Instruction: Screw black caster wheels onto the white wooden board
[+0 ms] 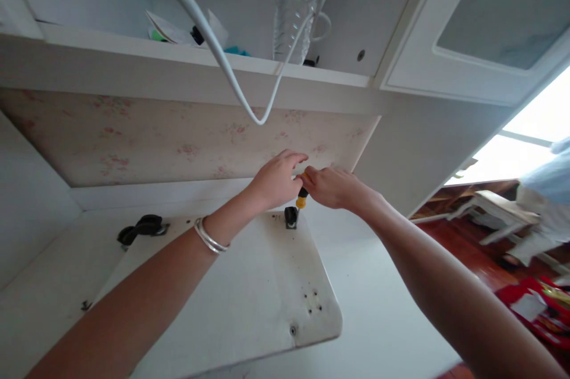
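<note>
My right hand [332, 186] is closed around the handle of a yellow and black screwdriver [301, 201], which stands nearly upright. Its shaft points down at a small black caster [291, 216] on the far edge of a white panel [249, 284]. Just left of the handle is my left hand [278, 178], its thumb and forefinger parted around a gap; the thumb tip is close to the handle, and I cannot tell if they touch. A silver bangle [209, 237] circles the left wrist. More black casters [141, 228] sit at the panel's far left corner. Several screw holes [312, 302] mark its near right corner.
A white cable [260, 120] hangs in a loop from above. Overhead, a shelf [155, 51] holds a clear plastic bottle [291, 16] and papers. Floral wallpaper [191, 135] backs the recess. At right are a person's light clothing [545, 189], a white stool [499, 207] and a red bag [529, 308].
</note>
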The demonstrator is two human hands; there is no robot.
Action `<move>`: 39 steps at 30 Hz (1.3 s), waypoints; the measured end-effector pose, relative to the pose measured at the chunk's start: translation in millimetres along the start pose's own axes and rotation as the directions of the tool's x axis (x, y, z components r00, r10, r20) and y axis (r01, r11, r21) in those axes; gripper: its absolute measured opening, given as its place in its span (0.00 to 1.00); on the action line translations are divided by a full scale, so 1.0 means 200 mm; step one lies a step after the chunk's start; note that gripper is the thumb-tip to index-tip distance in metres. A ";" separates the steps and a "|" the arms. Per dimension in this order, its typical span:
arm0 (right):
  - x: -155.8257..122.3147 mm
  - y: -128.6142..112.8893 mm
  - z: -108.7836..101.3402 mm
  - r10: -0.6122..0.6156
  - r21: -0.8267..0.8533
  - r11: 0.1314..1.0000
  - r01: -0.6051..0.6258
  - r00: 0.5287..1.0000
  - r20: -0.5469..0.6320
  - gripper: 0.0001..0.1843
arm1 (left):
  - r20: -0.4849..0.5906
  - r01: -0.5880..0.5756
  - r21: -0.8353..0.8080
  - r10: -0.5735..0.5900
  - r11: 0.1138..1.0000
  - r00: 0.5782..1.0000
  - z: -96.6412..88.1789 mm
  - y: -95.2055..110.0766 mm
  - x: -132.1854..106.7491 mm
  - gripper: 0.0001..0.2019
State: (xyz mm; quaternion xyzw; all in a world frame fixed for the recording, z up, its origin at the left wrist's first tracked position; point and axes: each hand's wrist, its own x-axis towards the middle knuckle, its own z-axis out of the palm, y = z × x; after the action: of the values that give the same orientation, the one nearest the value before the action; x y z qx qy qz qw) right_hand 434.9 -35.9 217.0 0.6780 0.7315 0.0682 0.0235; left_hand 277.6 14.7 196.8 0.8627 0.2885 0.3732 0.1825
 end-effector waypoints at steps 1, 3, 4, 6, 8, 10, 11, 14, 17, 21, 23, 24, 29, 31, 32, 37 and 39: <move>0.00 0.00 -0.01 -0.006 -0.011 1.000 0.006 1.000 0.014 0.23 | 0.017 0.027 0.002 -0.027 1.000 0.999 0.03 -0.02 -0.01 0.27; 0.02 0.00 -0.04 0.026 -0.028 0.999 -0.025 0.999 0.026 0.27 | 0.034 0.082 -0.012 -0.081 0.997 0.996 0.08 -0.06 -0.03 0.28; 0.03 0.00 -0.05 0.053 -0.034 0.998 -0.052 0.998 0.027 0.31 | 0.042 0.106 -0.026 -0.105 0.994 0.994 0.12 -0.08 -0.03 0.26; 0.05 0.00 -0.06 0.097 -0.039 0.995 -0.096 0.995 0.026 0.37 | 0.062 0.152 -0.066 -0.148 0.986 0.987 0.18 -0.11 -0.04 0.22; 0.07 0.00 -0.06 0.115 -0.041 0.993 -0.114 0.993 0.031 0.39 | 0.075 0.192 -0.112 -0.184 0.975 0.980 0.24 -0.13 -0.04 0.18; 0.07 0.00 -0.06 0.128 -0.043 0.991 -0.126 0.991 0.040 0.41 | 0.082 0.227 -0.156 -0.216 0.961 0.973 0.29 -0.15 -0.03 0.17; 0.07 0.01 -0.06 0.135 -0.043 0.990 -0.133 0.990 0.046 0.42 | 0.090 0.237 -0.175 -0.224 0.956 0.970 0.31 -0.15 -0.02 0.17; 0.04 0.04 -0.08 0.115 -0.025 0.993 -0.114 0.991 0.070 0.39 | 0.128 0.235 -0.228 -0.210 0.945 0.969 0.34 -0.16 -0.01 0.12; 0.01 0.07 -0.09 -0.012 0.027 1.000 0.009 0.995 0.100 0.26 | 0.195 0.218 -0.285 -0.166 0.933 0.967 0.34 -0.18 -0.01 0.08; 0.01 0.07 -0.09 -0.041 0.010 0.999 0.041 0.994 0.100 0.21 | 0.243 0.228 -0.295 -0.158 0.928 0.957 0.34 -0.21 -0.03 0.17; 0.02 0.05 -0.07 0.002 -0.019 1.000 -0.001 0.997 0.073 0.29 | 0.229 0.242 -0.257 -0.184 0.936 0.956 0.35 -0.22 -0.04 0.18; 0.03 0.04 -0.07 0.020 -0.030 0.999 -0.018 0.998 0.061 0.32 | 0.223 0.246 -0.238 -0.194 0.939 0.955 0.35 -0.22 -0.05 0.16; 0.05 0.02 -0.08 -0.029 0.010 1.000 0.028 0.994 0.105 0.27 | 0.229 0.237 -0.207 -0.188 0.949 0.955 0.37 -0.24 -0.06 0.07; 0.05 0.02 -0.08 -0.054 0.016 0.998 0.053 0.990 0.132 0.24 | 0.238 0.234 -0.213 -0.182 0.949 0.954 0.37 -0.25 -0.05 0.12; 0.05 0.02 -0.08 -0.044 0.003 0.999 0.044 0.990 0.131 0.23 | 0.239 0.235 -0.211 -0.184 0.949 0.954 0.37 -0.25 -0.05 0.15; 0.07 0.02 -0.06 0.021 -0.048 0.999 -0.017 0.996 0.083 0.31 | 0.240 0.259 -0.164 -0.216 0.952 0.947 0.37 -0.24 -0.06 0.10; 0.07 0.02 -0.07 -0.024 -0.014 1.000 0.026 0.993 0.113 0.28 | 0.249 0.256 -0.169 -0.210 0.952 0.945 0.37 -0.24 -0.06 0.06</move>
State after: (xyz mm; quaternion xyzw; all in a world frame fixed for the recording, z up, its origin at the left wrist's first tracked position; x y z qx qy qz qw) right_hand 437.0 -23.1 231.8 0.6714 0.7369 0.0352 0.0709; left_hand 309.8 37.3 115.9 0.8369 0.3272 0.2741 0.3427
